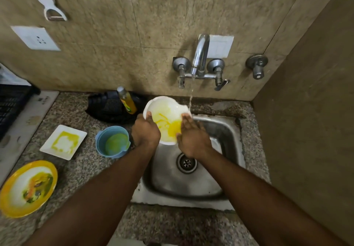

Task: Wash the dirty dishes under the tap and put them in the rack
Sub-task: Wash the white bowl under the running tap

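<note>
head view: two hands hold one white bowl (166, 111) over the back left corner of the steel sink (226, 130). left hand (146, 130) grips the bowl's left rim, thumb curled over the edge. right hand (193, 136) lies against the right side, fingers straight and pressed to the inner surface. bowl is round, glossy, smeared yellow inside; its opening tilts up toward the camera. one stream of water (191, 96) falls from one chrome tap (200, 58) just beside the bowl's right rim. on the speckled granite counter (80, 169) to the left: one blue cup (113, 142) with green residue, one square white plate (63, 142) stained yellow, one round yellow-rimmed plate (28, 188) with food remains, one yellow soap bottle (127, 100). one black rack (11, 107) sits at the far left.
</note>
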Demonstrator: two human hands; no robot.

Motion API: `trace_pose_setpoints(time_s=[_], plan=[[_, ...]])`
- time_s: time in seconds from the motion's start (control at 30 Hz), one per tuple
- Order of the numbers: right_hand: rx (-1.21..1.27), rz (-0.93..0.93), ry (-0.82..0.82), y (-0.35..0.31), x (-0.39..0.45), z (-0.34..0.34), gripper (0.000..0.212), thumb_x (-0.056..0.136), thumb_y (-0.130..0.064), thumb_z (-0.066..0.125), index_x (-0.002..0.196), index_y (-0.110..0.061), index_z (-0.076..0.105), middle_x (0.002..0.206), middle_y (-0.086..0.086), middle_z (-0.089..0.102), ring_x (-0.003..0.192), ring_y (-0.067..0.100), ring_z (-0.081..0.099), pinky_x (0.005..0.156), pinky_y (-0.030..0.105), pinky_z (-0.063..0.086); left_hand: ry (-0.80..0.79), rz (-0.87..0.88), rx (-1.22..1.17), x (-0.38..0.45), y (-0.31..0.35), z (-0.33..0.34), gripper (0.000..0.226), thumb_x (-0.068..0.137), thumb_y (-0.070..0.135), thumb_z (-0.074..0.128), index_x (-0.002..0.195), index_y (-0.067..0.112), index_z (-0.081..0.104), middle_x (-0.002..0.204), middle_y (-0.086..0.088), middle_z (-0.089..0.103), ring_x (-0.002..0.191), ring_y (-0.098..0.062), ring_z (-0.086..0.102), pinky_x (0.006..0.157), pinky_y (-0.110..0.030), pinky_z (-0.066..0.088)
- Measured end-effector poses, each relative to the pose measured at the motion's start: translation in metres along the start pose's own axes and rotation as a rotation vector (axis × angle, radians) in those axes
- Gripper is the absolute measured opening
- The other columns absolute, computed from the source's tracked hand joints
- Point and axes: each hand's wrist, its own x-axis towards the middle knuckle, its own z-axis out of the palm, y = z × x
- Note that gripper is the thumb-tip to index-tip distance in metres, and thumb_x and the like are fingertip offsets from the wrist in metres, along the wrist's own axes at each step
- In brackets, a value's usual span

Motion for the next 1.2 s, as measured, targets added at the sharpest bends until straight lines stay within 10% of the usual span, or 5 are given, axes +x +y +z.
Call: trace_pose_setpoints(time_s=[0.17, 0.3, 0.63, 0.87, 1.2], plan=[[0.150, 0.049, 0.098, 0.013, 0.025, -0.011, 0.088, 0.087, -0.006, 0.045, 0.159, 0.001, -0.006, 0.165, 0.019, -0.024, 0.156, 0.035, -0.006, 0.121, 0.045, 0.025, -0.066, 0.038, 0.009, -0.006, 0.010, 0.005, 0.034, 0.106, 0.029, 0.048, 0.122, 0.001, 0.059, 0.124, -0.026, 0.065, 0.116, -0.047, 0.059, 0.092, -0.046, 0.047], [0.360, 0.301, 0.066, 0.032, 0.050, -0.031, 0.050, 0.097, -0.021, 0.057, 0.143, -0.003, 0.049, 0.140, 0.024, 0.056, 0.119, 0.039, 0.060, 0.090, 0.040, 0.051, -0.105, 0.089, 0.036, -0.010, 0.001, 0.008, 0.035, 0.105, 0.027, 0.051, 0.125, 0.000, 0.061, 0.124, -0.027, 0.066, 0.116, -0.048, 0.059, 0.093, -0.046, 0.046], [1.060, 0.278, -0.158, 0.039, 0.029, -0.012, 0.070, 0.085, 0.000, 0.067, 0.145, -0.024, 0.041, 0.128, 0.014, 0.060, 0.109, 0.032, 0.063, 0.081, 0.052, 0.061, -0.096, 0.053, 0.045, 0.003, -0.002, -0.005, 0.036, 0.102, 0.032, 0.053, 0.120, 0.005, 0.067, 0.120, -0.024, 0.068, 0.113, -0.047, 0.061, 0.092, -0.047, 0.049], [0.719, 0.441, 0.298, 0.022, 0.038, -0.017, 0.038, 0.104, -0.036, 0.051, 0.133, -0.013, 0.060, 0.121, 0.022, 0.067, 0.116, 0.040, 0.058, 0.091, 0.038, 0.046, -0.044, 0.097, 0.007, -0.017, 0.014, 0.004, 0.035, 0.105, 0.030, 0.051, 0.120, 0.001, 0.064, 0.117, -0.024, 0.068, 0.110, -0.048, 0.061, 0.088, -0.047, 0.048], [1.471, 0.428, 0.025, 0.005, 0.011, -0.001, 0.073, 0.080, 0.010, 0.048, 0.142, -0.027, 0.038, 0.126, 0.005, 0.062, 0.109, 0.026, 0.062, 0.091, 0.058, 0.057, 0.075, 0.009, -0.057, -0.017, 0.017, -0.002, 0.036, 0.108, 0.030, 0.046, 0.123, 0.001, 0.060, 0.121, -0.026, 0.067, 0.111, -0.049, 0.060, 0.086, -0.048, 0.045]])
